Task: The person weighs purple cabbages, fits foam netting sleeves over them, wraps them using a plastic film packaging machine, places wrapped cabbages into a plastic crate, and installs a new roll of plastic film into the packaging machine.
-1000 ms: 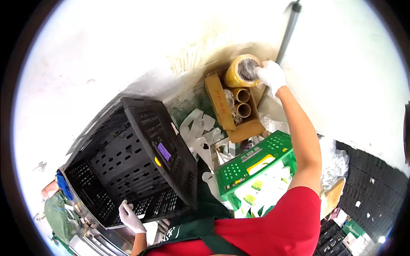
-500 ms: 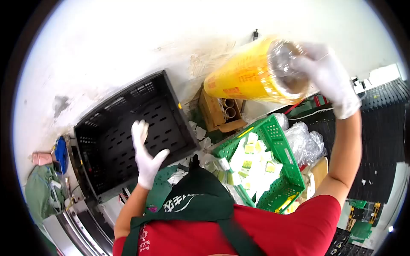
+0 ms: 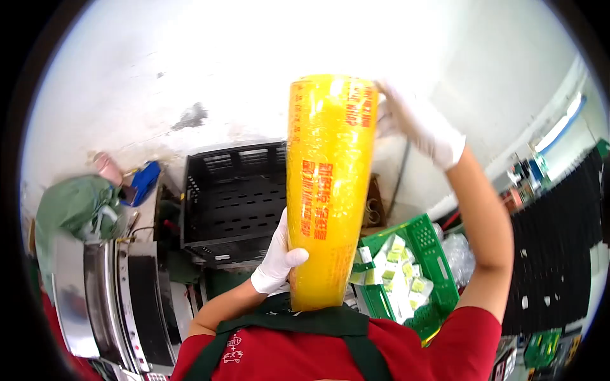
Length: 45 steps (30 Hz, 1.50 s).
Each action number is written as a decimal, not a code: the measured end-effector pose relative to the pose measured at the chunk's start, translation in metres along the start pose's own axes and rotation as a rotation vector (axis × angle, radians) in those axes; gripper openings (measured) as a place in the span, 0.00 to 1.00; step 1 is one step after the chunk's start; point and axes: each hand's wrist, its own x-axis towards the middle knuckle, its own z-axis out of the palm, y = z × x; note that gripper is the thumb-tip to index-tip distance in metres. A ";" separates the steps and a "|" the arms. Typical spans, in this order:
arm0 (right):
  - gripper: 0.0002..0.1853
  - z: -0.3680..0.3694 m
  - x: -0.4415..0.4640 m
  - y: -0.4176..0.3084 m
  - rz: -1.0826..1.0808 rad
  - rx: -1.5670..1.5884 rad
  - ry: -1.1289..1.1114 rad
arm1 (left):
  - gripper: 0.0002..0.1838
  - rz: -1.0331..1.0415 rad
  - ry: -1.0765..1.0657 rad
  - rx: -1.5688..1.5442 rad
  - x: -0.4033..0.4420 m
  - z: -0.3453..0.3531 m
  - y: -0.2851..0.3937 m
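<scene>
While holding the yellow roll (image 3: pixel 330 190) nearly upright in front of the chest, keeps left hand (image 3: pixel 277 261) wrapped around the lower left side, thumb across the front face and fingers passing out of sight behind. Closes left grip to roll width, with roll as sole item held. Places right hand (image 3: pixel 424 129) at the upper right end, arm raised, fingers bent and partly spread, fingertips at the top edge. Cannot tell how firmly right grip closes, as roll partly hides the fingers. Presents red printed lettering along the glossy film surface. Locates lower end of roll directly in front of the dark green apron (image 3: pixel 292 322); cannot tell whether in contact. Has black crate (image 3: pixel 238 203) behind and to the left of roll, with slotted base facing the camera and right side covered by roll. Has green crate (image 3: pixel 440 260) to the lower right, containing white-and-green packets (image 3: pixel 406 270). Has clear plastic wrap (image 3: pixel 457 254) just beside the green crate, and brown box (image 3: pixel 373 231) partly hidden behind roll. At far left, includes green bag (image 3: pixel 73 203) near blue item (image 3: pixel 146 182).
</scene>
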 end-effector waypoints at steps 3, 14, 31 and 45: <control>0.45 0.070 -0.022 0.051 0.031 0.423 -0.082 | 0.54 0.217 0.206 0.158 -0.009 -0.005 0.014; 0.39 0.136 0.015 0.158 -0.056 1.118 -0.487 | 0.07 0.633 0.859 0.522 0.030 -0.008 0.007; 0.30 0.168 -0.014 0.177 0.463 1.463 -0.835 | 0.45 0.560 0.599 0.789 -0.013 -0.020 0.084; 0.25 0.225 -0.003 0.179 0.665 1.174 -1.044 | 0.14 0.177 0.385 0.361 0.007 -0.054 0.103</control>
